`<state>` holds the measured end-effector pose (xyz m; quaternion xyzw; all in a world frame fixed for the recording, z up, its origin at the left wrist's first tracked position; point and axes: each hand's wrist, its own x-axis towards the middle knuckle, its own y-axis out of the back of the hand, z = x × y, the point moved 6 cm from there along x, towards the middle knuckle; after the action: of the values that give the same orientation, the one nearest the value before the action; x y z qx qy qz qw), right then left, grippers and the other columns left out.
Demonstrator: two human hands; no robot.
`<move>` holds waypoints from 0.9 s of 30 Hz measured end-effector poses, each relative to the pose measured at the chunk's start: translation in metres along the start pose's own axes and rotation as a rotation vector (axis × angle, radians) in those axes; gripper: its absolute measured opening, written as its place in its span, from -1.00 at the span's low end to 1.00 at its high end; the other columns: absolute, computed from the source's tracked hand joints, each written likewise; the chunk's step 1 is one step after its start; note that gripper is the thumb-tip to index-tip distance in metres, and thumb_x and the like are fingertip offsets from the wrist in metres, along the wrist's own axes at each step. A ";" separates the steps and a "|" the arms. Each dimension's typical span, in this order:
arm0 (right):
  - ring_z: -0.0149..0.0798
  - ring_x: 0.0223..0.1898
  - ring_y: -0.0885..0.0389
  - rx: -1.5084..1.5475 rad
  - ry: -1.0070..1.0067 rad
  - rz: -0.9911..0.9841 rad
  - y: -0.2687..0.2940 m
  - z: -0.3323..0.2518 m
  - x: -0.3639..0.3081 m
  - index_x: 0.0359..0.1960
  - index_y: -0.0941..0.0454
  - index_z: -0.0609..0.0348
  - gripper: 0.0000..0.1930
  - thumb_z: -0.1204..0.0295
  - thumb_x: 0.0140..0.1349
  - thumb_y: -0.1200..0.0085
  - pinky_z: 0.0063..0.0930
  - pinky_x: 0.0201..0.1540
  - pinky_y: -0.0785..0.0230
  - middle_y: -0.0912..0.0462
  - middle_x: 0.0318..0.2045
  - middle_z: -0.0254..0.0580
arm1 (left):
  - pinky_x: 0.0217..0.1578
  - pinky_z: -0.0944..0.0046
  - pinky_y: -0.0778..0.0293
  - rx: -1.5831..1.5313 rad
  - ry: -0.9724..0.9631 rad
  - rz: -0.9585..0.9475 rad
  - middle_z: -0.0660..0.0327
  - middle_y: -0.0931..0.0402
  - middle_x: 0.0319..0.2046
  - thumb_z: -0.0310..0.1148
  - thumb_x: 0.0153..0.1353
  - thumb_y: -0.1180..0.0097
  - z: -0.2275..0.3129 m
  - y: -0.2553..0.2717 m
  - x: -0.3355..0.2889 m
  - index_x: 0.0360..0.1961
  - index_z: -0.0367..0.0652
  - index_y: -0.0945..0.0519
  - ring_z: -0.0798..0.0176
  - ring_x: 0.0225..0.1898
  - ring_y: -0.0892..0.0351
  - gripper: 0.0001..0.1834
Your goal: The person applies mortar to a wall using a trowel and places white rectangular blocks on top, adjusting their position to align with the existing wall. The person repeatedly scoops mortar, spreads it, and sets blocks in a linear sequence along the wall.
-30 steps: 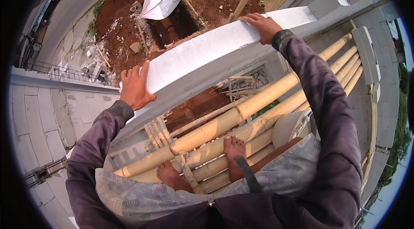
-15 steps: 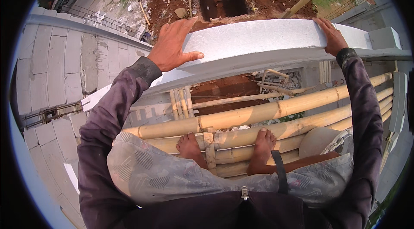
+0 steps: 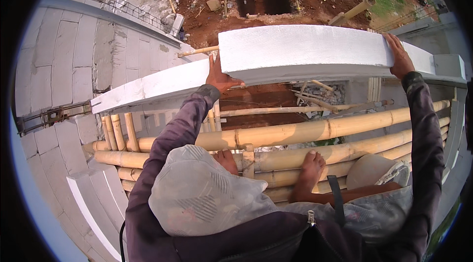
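A long pale lightweight concrete block [image 3: 300, 47] lies on top of the narrow white wall [image 3: 165, 75] in front of me. My left hand [image 3: 222, 77] grips its left end, fingers up against the end face and thumb pointing right along the lower near edge. At the block's right end is my right hand [image 3: 400, 58], its fingers hooked over the top edge and its palm on the near side. Part of my left fingers is hidden behind the end. Another pale block [image 3: 449, 67] sits on the wall further right.
My bare feet [image 3: 311, 168] rest on bamboo poles [image 3: 295, 134] lashed as scaffolding. A light-coloured hard hat or bowl-like object [image 3: 367, 171] lies by my right leg. Block walls [image 3: 64, 60] stand at left, with loose blocks [image 3: 93, 188] nearby. Beyond are red soil and a dark pit [image 3: 263, 0].
My left hand has slid from spread over the block's top left to lower against its left end. My left knee has shifted right, and the whole view has moved slightly.
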<state>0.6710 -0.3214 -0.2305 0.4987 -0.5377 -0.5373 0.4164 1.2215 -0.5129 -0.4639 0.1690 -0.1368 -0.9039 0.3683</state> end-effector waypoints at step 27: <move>0.14 0.36 -0.28 -0.017 0.035 0.043 0.006 -0.010 0.000 0.38 -0.20 -0.04 0.00 0.88 -0.25 -0.06 -0.18 0.36 -0.28 -0.31 0.33 -0.01 | 0.45 -0.15 -0.05 -0.073 0.127 -0.190 0.19 0.00 0.43 0.02 0.24 -0.23 -0.062 -0.025 0.002 0.48 0.24 0.14 0.10 0.41 -0.06 -0.03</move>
<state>0.6802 -0.3231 -0.2236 0.4927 -0.5364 -0.5240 0.4416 1.2298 -0.5049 -0.5299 0.2247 -0.0636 -0.9265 0.2950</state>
